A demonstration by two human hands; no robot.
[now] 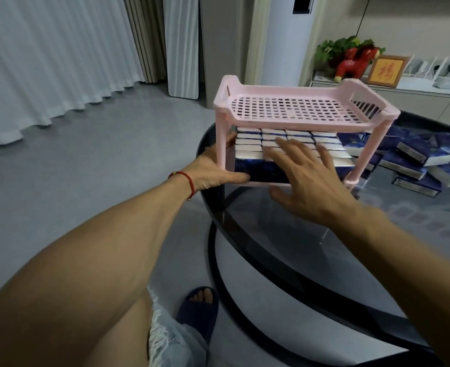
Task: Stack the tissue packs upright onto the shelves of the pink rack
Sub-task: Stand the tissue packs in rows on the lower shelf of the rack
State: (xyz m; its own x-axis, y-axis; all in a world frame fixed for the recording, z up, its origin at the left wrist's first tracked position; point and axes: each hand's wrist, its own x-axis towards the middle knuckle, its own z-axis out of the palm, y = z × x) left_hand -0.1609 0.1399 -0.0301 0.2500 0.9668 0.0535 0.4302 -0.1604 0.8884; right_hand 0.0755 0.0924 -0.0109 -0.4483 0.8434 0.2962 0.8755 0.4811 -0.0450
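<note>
A pink two-tier rack stands near the left edge of a dark glass table. Its lower shelf is packed with several rows of upright blue-and-white tissue packs; the slotted top shelf holds nothing. My left hand rests against the rack's left end by the front leg, thumb on the front pack. My right hand lies with spread, straight fingers over the tops and front of the packs. More loose tissue packs lie in a heap to the right of the rack.
The round glass table has a black rim and frame under it. Behind it runs a low cabinet with a red horse figure, a plant and a framed picture. White curtains and grey floor lie to the left. My foot in a dark slipper shows below.
</note>
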